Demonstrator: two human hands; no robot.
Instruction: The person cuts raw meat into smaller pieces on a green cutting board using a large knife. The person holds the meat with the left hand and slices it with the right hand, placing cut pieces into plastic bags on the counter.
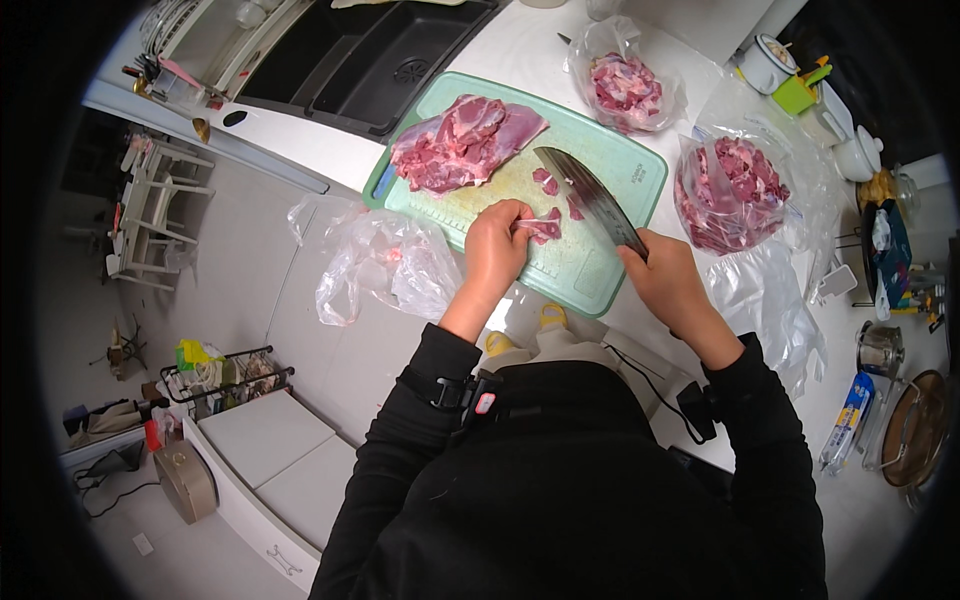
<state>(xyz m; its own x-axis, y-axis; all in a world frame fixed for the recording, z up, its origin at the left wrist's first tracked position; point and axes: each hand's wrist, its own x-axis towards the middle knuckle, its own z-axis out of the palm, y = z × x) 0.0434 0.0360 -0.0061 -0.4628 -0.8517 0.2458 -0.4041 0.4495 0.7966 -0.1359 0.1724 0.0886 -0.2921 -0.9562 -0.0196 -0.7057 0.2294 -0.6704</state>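
With my left hand (498,244) I pinch a small strip of raw meat (550,227) low over the green cutting board (457,217). My right hand (667,281) grips the handle of a broad, dark-bladed kitchen knife (592,191), whose blade slants up and left across the board. Small cut pieces of meat (545,181) lie beside the blade, one of them partly against its edge. A large slab of raw red meat (465,142) rests on the board's far left part, apart from both hands.
Beyond the board is a black double sink (390,67). Cut meat fills a clear plastic bag (626,86) at the back and a larger bag (731,195) on the right. A crumpled plastic bag (390,262) hangs at the counter's near edge. Flat plastic bags (765,307) lie right.
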